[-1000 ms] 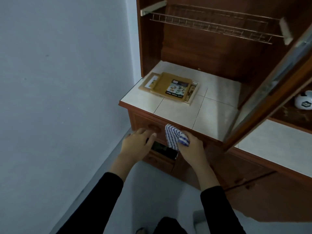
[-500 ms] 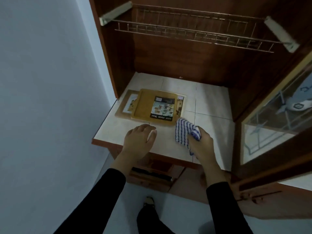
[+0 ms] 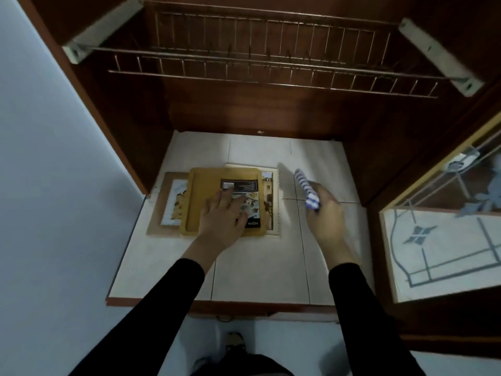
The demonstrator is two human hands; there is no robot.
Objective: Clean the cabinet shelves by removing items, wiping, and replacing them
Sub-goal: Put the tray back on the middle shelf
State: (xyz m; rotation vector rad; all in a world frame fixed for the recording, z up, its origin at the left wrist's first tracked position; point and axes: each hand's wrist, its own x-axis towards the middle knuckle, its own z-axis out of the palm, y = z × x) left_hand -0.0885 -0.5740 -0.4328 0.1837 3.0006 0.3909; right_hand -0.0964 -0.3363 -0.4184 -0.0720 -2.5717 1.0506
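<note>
- We lay our left hand (image 3: 221,221) flat on the yellow tray (image 3: 206,185), fingers straight and spread apart, not curled round anything. The fingertips reach onto the printed label (image 3: 240,185) stuck to the tray's top.
- The tray lies on the tiled shelf (image 3: 257,267), toward its left side and about midway between front edge and back wall.
- Under the tray we see two flat picture frames. A brown frame (image 3: 173,202) sticks out on the left, and a pale beaded frame (image 3: 271,207) shows along the right and back edges.
- Our right hand (image 3: 325,215) is closed round a blue-and-white striped cloth (image 3: 306,187). A loose end of it stands up past the fingers, toward the back of the cabinet.
- That hand is over the right half of the shelf, apart from the tray and frames. We cannot tell whether the cloth touches the tiles.
- A wire rack (image 3: 271,74) spans the cabinet above the shelf, hung between two pale brackets.
- A glass door (image 3: 447,240) with a leaded pattern stands open on the right.
- A pale wall (image 3: 54,185) runs along the left, and a shoe (image 3: 234,339) shows on the floor below the shelf's front edge.
- Both our sleeves are black.
</note>
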